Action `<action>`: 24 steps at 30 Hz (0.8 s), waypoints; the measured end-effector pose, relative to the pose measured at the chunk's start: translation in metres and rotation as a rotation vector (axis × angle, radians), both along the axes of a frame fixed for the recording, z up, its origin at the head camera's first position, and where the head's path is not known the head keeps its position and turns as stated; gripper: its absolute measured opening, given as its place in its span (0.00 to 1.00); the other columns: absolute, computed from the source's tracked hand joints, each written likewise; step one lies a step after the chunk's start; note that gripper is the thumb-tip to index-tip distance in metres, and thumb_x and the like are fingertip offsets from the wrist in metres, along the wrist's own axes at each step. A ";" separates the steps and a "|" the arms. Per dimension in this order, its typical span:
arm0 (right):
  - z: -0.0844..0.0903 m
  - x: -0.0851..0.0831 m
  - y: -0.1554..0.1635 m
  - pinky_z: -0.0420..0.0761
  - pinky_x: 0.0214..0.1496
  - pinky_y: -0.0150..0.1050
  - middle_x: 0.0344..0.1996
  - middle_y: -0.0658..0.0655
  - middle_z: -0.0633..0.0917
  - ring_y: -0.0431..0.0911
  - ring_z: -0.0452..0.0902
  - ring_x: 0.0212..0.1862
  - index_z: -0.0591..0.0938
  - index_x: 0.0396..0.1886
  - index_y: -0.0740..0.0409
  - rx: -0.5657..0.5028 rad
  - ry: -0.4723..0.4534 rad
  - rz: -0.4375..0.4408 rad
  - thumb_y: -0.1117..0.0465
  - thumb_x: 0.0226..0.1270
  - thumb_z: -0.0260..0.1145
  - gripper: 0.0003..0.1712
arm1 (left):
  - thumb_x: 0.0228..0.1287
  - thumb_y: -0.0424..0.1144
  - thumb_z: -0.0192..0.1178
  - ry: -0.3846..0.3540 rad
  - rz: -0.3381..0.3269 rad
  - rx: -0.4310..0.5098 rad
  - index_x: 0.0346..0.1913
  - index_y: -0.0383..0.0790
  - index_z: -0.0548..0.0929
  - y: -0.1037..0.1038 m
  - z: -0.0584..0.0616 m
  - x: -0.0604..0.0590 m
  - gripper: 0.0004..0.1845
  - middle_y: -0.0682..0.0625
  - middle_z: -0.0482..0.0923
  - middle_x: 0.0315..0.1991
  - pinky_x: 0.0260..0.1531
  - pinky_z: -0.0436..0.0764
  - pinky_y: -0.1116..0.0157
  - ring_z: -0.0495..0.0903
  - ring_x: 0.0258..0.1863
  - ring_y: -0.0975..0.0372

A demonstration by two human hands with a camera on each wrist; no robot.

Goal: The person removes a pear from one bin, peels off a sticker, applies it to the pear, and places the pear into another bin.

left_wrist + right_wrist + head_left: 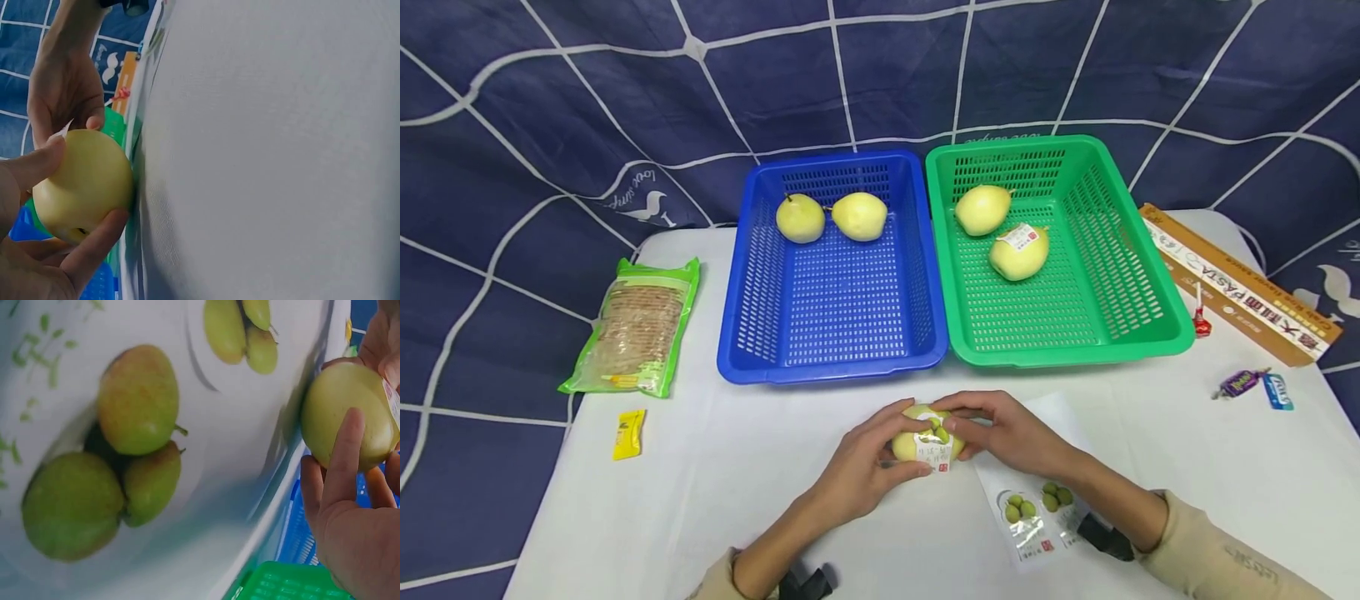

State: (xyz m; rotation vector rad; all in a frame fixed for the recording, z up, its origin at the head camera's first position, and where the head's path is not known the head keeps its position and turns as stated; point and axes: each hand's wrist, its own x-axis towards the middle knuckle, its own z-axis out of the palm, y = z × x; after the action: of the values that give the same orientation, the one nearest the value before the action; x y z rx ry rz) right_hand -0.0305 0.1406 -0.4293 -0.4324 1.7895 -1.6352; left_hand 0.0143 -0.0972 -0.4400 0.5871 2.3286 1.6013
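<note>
A pale yellow pear (904,448) is held between both hands over the white table, with a white label (934,452) printed with green pears on its upper side. My left hand (863,460) grips the pear from the left; in the left wrist view its thumb (39,164) lies against one side and a finger on the other. From the right, my right hand (1018,429) holds the pear, thumb and fingertips at the label's edge. In the right wrist view its index finger (345,453) lies along the pear, other fingers partly hidden behind.
A label sheet (1030,550) lies under the right forearm. Behind stand a blue basket (835,371) and a green basket (1067,357), two pears in each. Bread (640,325) and a yellow packet (628,434) lie left; a pasta box (1240,283), lollipop (1201,321) and candies (1242,383) right.
</note>
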 end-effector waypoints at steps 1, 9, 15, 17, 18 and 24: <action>0.000 0.000 0.000 0.86 0.41 0.47 0.54 0.61 0.80 0.52 0.82 0.42 0.77 0.62 0.63 -0.002 -0.013 -0.005 0.65 0.75 0.58 0.18 | 0.57 0.34 0.73 0.003 0.001 0.000 0.56 0.41 0.81 0.000 0.000 0.000 0.23 0.43 0.69 0.67 0.40 0.84 0.71 0.79 0.49 0.56; 0.000 -0.001 -0.002 0.86 0.39 0.50 0.48 0.61 0.84 0.52 0.82 0.41 0.79 0.59 0.63 -0.019 -0.049 -0.040 0.63 0.75 0.58 0.17 | 0.57 0.35 0.73 -0.005 0.014 -0.034 0.57 0.41 0.80 0.000 -0.001 0.002 0.24 0.39 0.68 0.68 0.40 0.84 0.71 0.80 0.50 0.55; 0.002 -0.001 -0.004 0.87 0.38 0.48 0.48 0.63 0.84 0.52 0.82 0.41 0.79 0.60 0.66 0.013 -0.056 -0.054 0.65 0.75 0.58 0.17 | 0.57 0.35 0.73 -0.016 0.026 -0.059 0.59 0.43 0.79 0.000 0.000 0.000 0.26 0.38 0.68 0.68 0.38 0.84 0.71 0.80 0.49 0.56; 0.002 0.000 -0.003 0.86 0.40 0.47 0.51 0.62 0.83 0.53 0.82 0.40 0.78 0.61 0.64 0.037 -0.043 -0.047 0.65 0.75 0.57 0.18 | 0.56 0.34 0.73 -0.026 0.031 -0.039 0.59 0.42 0.79 0.001 0.000 0.000 0.26 0.38 0.68 0.67 0.39 0.84 0.71 0.81 0.49 0.56; 0.001 0.001 -0.002 0.86 0.41 0.47 0.54 0.62 0.82 0.52 0.81 0.42 0.78 0.63 0.62 0.049 -0.022 -0.037 0.63 0.76 0.57 0.19 | 0.56 0.34 0.73 -0.032 0.034 -0.030 0.59 0.42 0.79 0.001 -0.001 -0.001 0.26 0.38 0.69 0.67 0.39 0.84 0.71 0.81 0.48 0.55; -0.006 0.006 0.002 0.80 0.56 0.40 0.66 0.53 0.75 0.51 0.72 0.59 0.74 0.69 0.52 0.090 0.136 0.026 0.57 0.74 0.61 0.25 | 0.57 0.33 0.72 -0.064 0.042 0.016 0.60 0.42 0.78 0.000 -0.004 -0.002 0.26 0.38 0.68 0.68 0.39 0.84 0.70 0.82 0.49 0.54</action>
State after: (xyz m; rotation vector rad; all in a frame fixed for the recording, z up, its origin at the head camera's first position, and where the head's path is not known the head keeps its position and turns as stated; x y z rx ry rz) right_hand -0.0249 0.1425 -0.4354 -0.5341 1.9408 -1.5322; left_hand 0.0122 -0.0975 -0.4437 0.4864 2.2986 1.6344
